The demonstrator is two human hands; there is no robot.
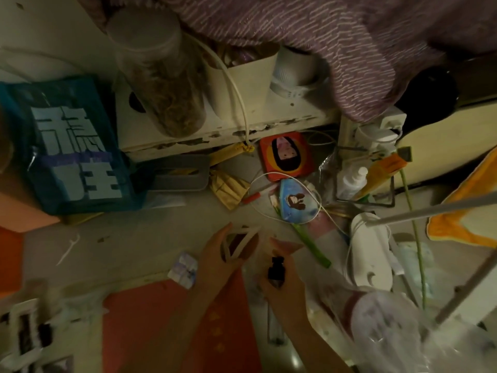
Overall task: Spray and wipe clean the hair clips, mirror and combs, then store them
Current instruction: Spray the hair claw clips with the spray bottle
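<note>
My left hand (220,261) holds a pale, V-shaped hair clip (242,242) just above the cluttered desk, fingers curled around it. Right beside it, my right hand (285,286) grips a small spray bottle with a dark nozzle (275,269); the nozzle sits a short way from the clip. A red case with a cartoon face (286,156) and a blue oval piece with a cartoon figure (297,203) lie further back on the desk. I cannot pick out combs in the dim light.
A blue bag with white characters (70,146) lies at the left, a grey tray (180,172) beside it. A jar (161,76) stands on a white shelf behind. Bottles (352,181), cables, a white device (372,254) and an orange cloth (468,208) crowd the right. A red mat (150,327) lies in front.
</note>
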